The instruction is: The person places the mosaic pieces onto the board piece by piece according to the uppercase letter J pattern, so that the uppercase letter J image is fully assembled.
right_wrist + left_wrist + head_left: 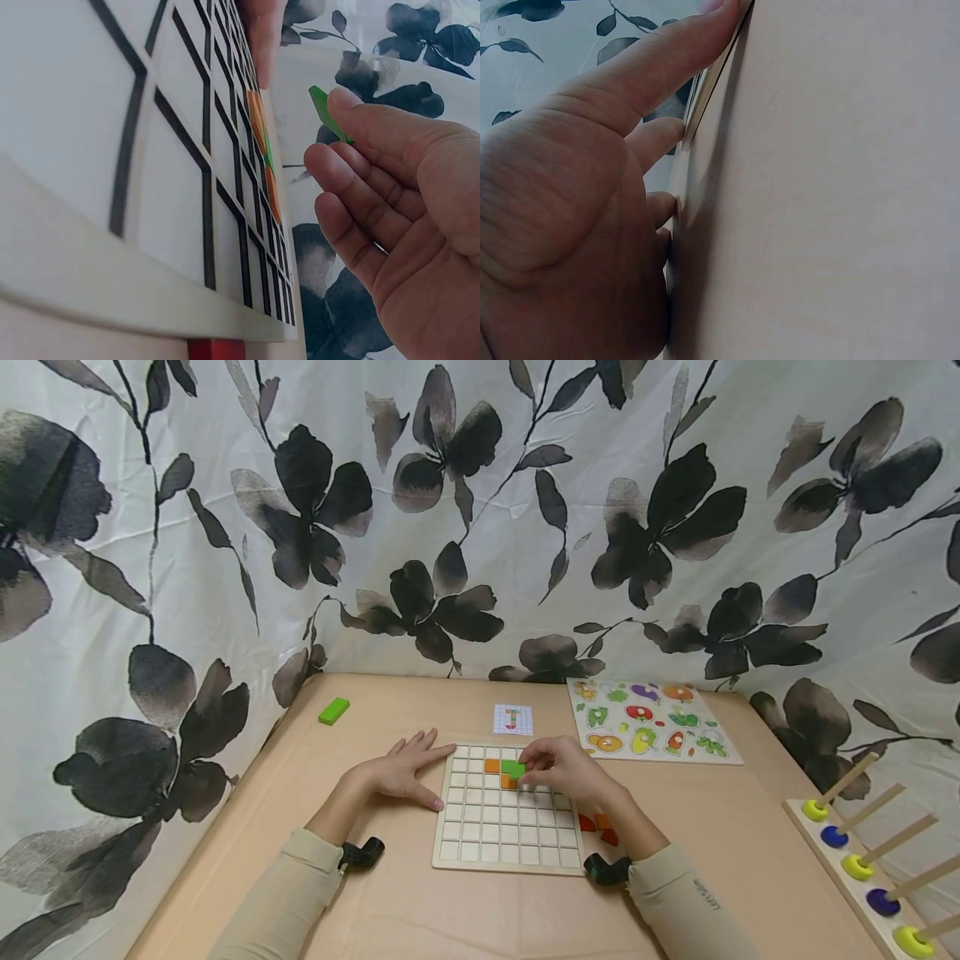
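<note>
A pale wooden grid board (pixel 480 853) lies on the table in front of me. Set in its squares are an orange tile (pixel 492 766), a green tile (pixel 506 766) and a second orange tile (pixel 508 782). My right hand (pixel 566 770) is over the board's upper part and pinches a green piece (pixel 322 109) between thumb and fingers, held apart from the board in the right wrist view. Against the board's left edge rests my left hand (pixel 401 774), fingers spread, with thumb (pixel 682 60) and index finger touching the rim.
Red and orange pieces (pixel 603 822) lie beside the board's right edge, partly behind my right forearm. Behind the board is a small pattern card (pixel 522 729). A vegetable picture board (pixel 622 741) lies back right, a green block (pixel 333 711) back left, and a peg stand (pixel 847 881) far right.
</note>
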Demonstrator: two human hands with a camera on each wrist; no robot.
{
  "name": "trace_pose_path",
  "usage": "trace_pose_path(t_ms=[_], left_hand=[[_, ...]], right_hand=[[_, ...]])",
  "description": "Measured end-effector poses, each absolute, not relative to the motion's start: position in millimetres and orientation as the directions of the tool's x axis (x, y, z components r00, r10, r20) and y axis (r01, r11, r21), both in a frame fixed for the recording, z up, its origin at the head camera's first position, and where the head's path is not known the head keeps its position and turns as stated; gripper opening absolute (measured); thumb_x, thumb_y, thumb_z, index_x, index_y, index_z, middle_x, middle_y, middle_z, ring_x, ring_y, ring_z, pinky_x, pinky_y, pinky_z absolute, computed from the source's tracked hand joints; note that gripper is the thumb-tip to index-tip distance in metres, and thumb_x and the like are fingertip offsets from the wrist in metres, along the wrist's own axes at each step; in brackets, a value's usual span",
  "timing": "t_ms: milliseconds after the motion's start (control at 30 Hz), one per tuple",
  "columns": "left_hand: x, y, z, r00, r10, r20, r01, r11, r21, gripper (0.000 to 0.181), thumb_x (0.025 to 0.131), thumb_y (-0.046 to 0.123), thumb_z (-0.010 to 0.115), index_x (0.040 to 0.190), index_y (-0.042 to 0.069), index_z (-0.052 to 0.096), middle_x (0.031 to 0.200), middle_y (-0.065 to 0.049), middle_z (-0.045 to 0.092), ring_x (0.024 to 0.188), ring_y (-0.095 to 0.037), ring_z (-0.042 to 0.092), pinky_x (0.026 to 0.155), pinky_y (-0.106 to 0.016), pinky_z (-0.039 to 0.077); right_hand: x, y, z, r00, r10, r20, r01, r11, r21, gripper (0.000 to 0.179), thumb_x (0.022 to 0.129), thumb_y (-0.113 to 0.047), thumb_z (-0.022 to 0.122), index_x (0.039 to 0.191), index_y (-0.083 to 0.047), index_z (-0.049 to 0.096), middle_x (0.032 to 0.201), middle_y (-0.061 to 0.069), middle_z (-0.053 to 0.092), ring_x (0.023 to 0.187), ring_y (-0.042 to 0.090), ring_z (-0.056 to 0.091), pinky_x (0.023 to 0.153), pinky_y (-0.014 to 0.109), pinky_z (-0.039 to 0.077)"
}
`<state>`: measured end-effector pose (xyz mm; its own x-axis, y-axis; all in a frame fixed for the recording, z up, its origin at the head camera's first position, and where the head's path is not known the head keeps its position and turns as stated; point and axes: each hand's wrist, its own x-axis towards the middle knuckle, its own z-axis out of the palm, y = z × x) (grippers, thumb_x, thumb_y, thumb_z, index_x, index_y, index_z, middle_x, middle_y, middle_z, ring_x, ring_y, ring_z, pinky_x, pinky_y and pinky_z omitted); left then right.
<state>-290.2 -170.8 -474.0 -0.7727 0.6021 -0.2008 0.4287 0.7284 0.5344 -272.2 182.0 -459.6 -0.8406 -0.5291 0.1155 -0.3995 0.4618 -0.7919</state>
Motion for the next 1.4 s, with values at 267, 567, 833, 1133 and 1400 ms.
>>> trace_pose_path(t_ms=[267,567,833,1133,1400], left_hand=[[-291.2,-170.9,-475.8,-0.773,0.602,-0.201,0.429,0.73,0.532,0.106,0.08,0.061,0.082,0.166,0.027,0.029,0.175,-0.02,0.0,0.162,-0.04,-0.005,0.129,-0.062,-0.004],[-292.1,-171.2,-477.7,-0.773,0.603,-0.198,0.433,0.729,0.531,0.107,0.079,0.062,0.082,0.166,0.028,0.029,0.175,-0.02,0.0,0.162,-0.04,-0.005,0.129,-0.062,-0.004],[-291.8,-171.1,-477.6,-0.774,0.601,-0.198,0.431,0.73,0.53,0.107,0.079,0.062,0.082,0.166,0.027,0.03,0.175,-0.02,0.0,0.162,-0.041,-0.005,0.129,-0.062,-0.004],[-291.1,-170.8,-475.6,-0.773,0.6,-0.204,0.429,0.732,0.529,0.107,0.08,0.062,0.081,0.166,0.027,0.029,0.175,-0.019,0.0,0.162,-0.04,-0.005,0.129,-0.062,-0.004],[-291.2,-170.6,-474.7,-0.772,0.602,-0.204,0.431,0.731,0.53,0.106,0.08,0.061,0.082,0.166,0.027,0.029,0.175,-0.02,0.0,0.162,-0.04,-0.005,0.129,-0.062,-0.004]], right_hand=[[-267.8,175.1,-461.6,-0.844,-0.531,0.071,-0.355,0.455,-0.816,0.021,0.087,-0.01,0.085,0.106,-0.007,0.076,0.089,0.0,0.072,0.081,0.019,0.066,0.07,0.023,0.057],[-265.7,170.6,-465.4,-0.833,-0.552,0.028,-0.35,0.487,-0.8,0.018,0.087,-0.013,0.085,0.102,-0.013,0.077,0.087,-0.001,0.07,0.079,0.017,0.063,0.066,0.024,0.054],[-266.9,167.5,-467.0,-0.797,-0.604,0.005,-0.383,0.499,-0.778,0.019,0.085,-0.012,0.087,0.101,-0.01,0.078,0.086,-0.004,0.072,0.079,0.015,0.065,0.069,0.024,0.057],[-266.7,166.7,-468.4,-0.762,-0.647,0.024,-0.447,0.499,-0.743,0.017,0.085,-0.013,0.087,0.097,-0.009,0.076,0.082,-0.005,0.069,0.076,0.012,0.061,0.067,0.022,0.054],[-266.9,166.3,-469.4,-0.756,-0.654,0.012,-0.456,0.513,-0.727,0.016,0.085,-0.015,0.087,0.096,-0.01,0.076,0.081,-0.005,0.068,0.077,0.014,0.06,0.066,0.022,0.052]])
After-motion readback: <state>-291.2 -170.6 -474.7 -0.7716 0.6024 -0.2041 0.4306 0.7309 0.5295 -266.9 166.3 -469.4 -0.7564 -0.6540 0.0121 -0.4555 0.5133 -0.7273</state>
